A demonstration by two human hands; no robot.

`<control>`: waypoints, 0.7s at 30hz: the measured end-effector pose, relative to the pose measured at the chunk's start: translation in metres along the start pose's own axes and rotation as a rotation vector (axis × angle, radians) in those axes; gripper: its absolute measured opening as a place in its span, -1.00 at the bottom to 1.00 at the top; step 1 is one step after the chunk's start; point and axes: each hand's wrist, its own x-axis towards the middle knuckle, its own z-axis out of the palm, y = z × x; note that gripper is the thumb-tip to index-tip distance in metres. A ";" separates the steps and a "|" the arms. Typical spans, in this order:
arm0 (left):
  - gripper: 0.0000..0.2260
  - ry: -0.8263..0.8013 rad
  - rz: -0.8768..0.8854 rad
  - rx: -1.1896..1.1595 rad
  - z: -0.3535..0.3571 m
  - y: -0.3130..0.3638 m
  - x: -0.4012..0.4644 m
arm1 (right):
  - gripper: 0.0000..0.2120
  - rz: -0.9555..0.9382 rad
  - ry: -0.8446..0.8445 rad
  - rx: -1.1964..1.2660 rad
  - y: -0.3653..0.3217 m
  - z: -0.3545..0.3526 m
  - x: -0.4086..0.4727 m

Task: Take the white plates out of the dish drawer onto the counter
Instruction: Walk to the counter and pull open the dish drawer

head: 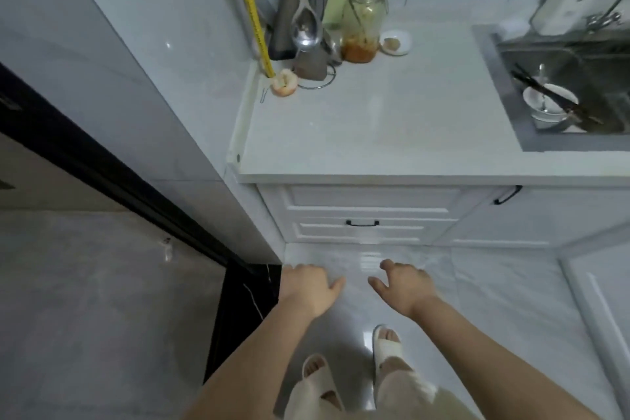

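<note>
Two white drawers sit closed under the white counter (375, 133); the lower drawer (361, 232) has a black handle (362, 223). No white plates show outside the drawers. My left hand (308, 286) and my right hand (405, 283) hang in the air above the floor, in front of and below the drawers, a short way apart. Both hold nothing, with fingers loosely curled and pointing down toward the floor.
At the counter's back stand a utensil holder (306, 24), a glass jar (363, 20) and a small white dish (395, 42). The sink (572, 89) at right holds a bowl with chopsticks. A wall corner and black door frame (102, 174) lie left. My sandalled feet stand on glossy tiles.
</note>
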 end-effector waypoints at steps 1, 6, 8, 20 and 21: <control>-0.44 -0.001 0.019 0.006 -0.003 0.005 0.007 | -0.50 0.022 0.006 0.009 0.006 -0.002 0.002; -0.44 0.002 0.065 0.029 -0.020 0.028 0.040 | -0.51 0.067 0.018 0.061 0.033 -0.016 0.018; -0.42 -0.005 0.054 0.033 -0.026 0.035 0.053 | -0.50 0.062 0.017 0.069 0.043 -0.023 0.027; -0.41 -0.002 -0.015 -0.065 -0.033 0.091 0.123 | -0.49 -0.057 -0.012 0.016 0.095 -0.051 0.103; -0.41 -0.003 -0.018 -0.071 -0.033 0.094 0.128 | -0.49 -0.063 -0.016 0.022 0.098 -0.051 0.108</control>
